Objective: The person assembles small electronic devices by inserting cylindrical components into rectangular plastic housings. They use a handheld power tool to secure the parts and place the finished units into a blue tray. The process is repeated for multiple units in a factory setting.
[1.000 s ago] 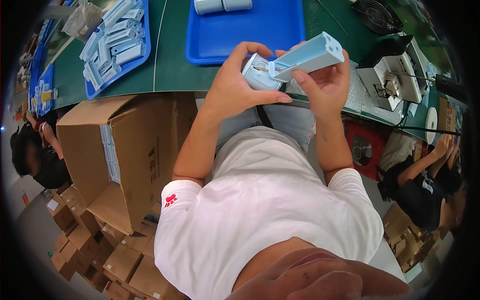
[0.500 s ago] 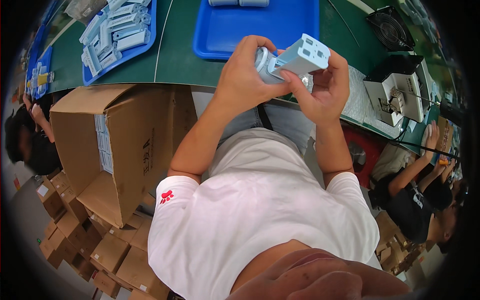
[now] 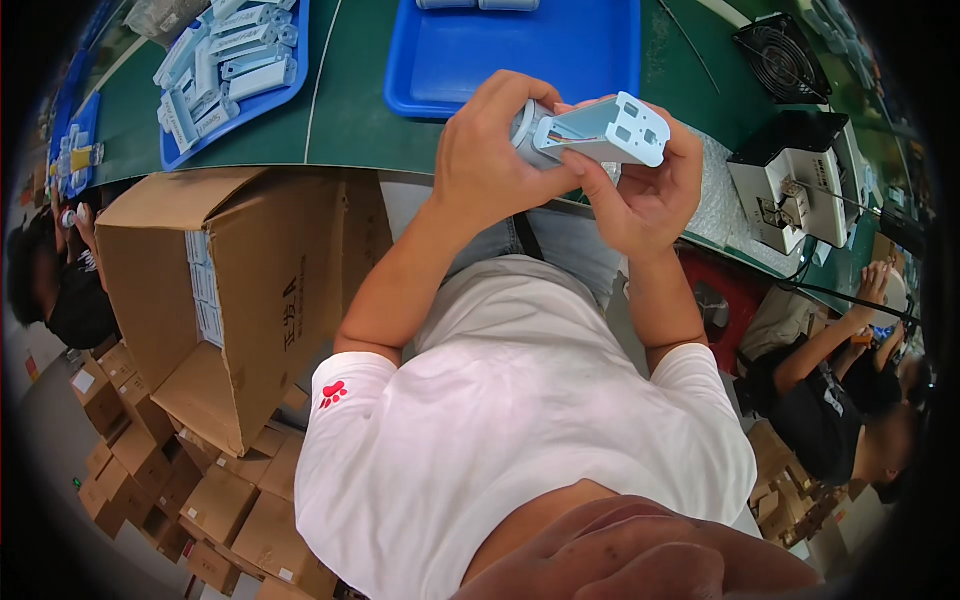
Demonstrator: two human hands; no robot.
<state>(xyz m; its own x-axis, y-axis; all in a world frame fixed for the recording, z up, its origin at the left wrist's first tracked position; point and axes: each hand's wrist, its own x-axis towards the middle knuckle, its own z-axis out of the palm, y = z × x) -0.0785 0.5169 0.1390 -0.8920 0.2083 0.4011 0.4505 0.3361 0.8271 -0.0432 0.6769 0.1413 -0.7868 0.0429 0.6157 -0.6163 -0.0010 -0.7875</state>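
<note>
Above the table's near edge, both hands hold one light-blue plastic assembly. My left hand (image 3: 484,150) is closed around its round, ring-edged part (image 3: 526,132), largely hidden by the fingers. My right hand (image 3: 650,205) grips the long, hollow housing (image 3: 625,130) joined to it, with the thumb along the near side and the fingers behind. Square holes show in the housing's flat end, which faces right and up. Inside the open channel, thin reddish wire-like lines are visible. The two parts touch; how firmly they are joined I cannot tell.
A blue tray (image 3: 393,80) with light-blue cylinders at its far end lies ahead. Another blue tray (image 3: 285,105) at left holds several light-blue housings. An open cardboard box (image 3: 290,270) stands at my left. A black-and-white machine (image 3: 790,190) and round black fan (image 3: 782,58) sit right.
The housing's free end has tilted down and turned, so its holed end face and open channel show more. Both hands keep their hold in nearly the same place.
</note>
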